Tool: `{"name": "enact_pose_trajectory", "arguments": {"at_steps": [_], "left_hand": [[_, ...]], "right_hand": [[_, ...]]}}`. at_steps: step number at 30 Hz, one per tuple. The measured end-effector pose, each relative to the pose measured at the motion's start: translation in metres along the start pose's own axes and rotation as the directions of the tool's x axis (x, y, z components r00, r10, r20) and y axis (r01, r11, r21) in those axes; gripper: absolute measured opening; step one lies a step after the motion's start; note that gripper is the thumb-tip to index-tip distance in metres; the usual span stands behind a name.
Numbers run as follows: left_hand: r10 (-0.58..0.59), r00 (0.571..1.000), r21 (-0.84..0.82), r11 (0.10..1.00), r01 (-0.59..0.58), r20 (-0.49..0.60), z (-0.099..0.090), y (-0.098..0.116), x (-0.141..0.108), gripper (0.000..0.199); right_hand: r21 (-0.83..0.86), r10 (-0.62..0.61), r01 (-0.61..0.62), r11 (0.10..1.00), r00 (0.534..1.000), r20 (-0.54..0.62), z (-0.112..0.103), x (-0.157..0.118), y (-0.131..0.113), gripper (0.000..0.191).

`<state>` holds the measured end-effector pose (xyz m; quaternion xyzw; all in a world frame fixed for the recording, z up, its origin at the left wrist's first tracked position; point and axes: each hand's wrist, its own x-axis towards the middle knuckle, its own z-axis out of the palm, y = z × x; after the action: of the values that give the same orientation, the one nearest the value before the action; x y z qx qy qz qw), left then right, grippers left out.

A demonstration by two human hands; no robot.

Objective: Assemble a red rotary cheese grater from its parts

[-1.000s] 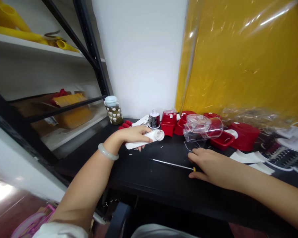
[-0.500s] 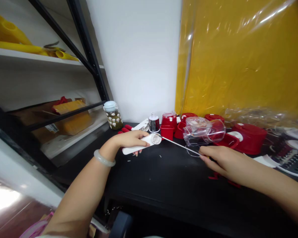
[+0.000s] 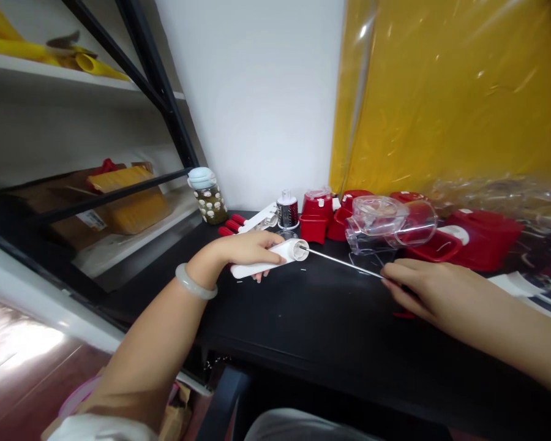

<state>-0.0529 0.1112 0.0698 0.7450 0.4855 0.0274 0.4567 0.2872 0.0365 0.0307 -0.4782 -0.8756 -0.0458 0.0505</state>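
My left hand (image 3: pixel 252 251), with a pale bangle on the wrist, is closed round a white plastic crank handle (image 3: pixel 261 262). The handle's round hollow end points to the right. In my right hand (image 3: pixel 408 285) is a thin metal rod that looks like a screwdriver shaft (image 3: pixel 344 263); its grip is hidden in my fingers. The rod's dark tip reaches into the mouth of the handle's round end. Behind them stand a grater drum (image 3: pixel 287 211), a red plastic housing (image 3: pixel 315 217) and a clear plastic hopper (image 3: pixel 381 223).
A patterned bottle with a blue lid (image 3: pixel 208 197) stands at the back left, beside red-handled parts (image 3: pixel 233 225). More red housings (image 3: pixel 487 236) line the back right. Shelving (image 3: pixel 119 245) with boxes rises at the left. A chair arm (image 3: pixel 224 398) is below the black table (image 3: pixel 312 343).
The rod's tip has gone from the rim of the handle's round end to inside its opening. The camera view has shifted a little; both hands keep their hold.
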Motion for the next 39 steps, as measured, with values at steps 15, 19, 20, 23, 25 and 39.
{"name": "enact_pose_trajectory", "arguments": {"at_steps": [15,19,20,23,25,39], "left_hand": [[-0.002,1.000,0.005,1.000,0.002,-0.001,0.0033,0.0011,0.0002,0.034],[-0.003,1.000,0.010,1.000,0.003,0.000,0.0034,0.0006,0.0007,0.035],[-0.004,1.000,0.009,1.000,0.004,0.000,0.0035,0.0007,0.0008,0.036],[-0.008,1.000,0.008,1.000,0.008,0.001,0.0038,0.0004,0.0008,0.036],[-0.009,1.000,0.016,1.000,0.009,0.001,0.0040,-0.0001,0.0011,0.036],[-0.003,1.000,0.078,0.997,0.005,-0.028,0.0061,-0.0011,0.0030,0.034]], "right_hand": [[-0.016,-0.041,0.040,0.999,0.997,-0.061,0.0054,0.0005,0.0017,0.024],[-0.035,-0.040,0.038,0.999,0.998,-0.046,0.0051,0.0003,0.0010,0.023],[-0.041,-0.039,0.038,0.998,0.998,-0.043,0.0050,0.0003,0.0008,0.023],[-0.049,-0.042,0.039,0.998,0.998,-0.053,0.0050,0.0001,-0.0001,0.022],[-0.047,-0.048,0.045,0.998,0.997,-0.068,0.0053,-0.0001,-0.0008,0.021],[-0.053,-0.029,0.027,0.998,0.999,-0.025,0.0082,0.0004,-0.0004,0.022]]}}
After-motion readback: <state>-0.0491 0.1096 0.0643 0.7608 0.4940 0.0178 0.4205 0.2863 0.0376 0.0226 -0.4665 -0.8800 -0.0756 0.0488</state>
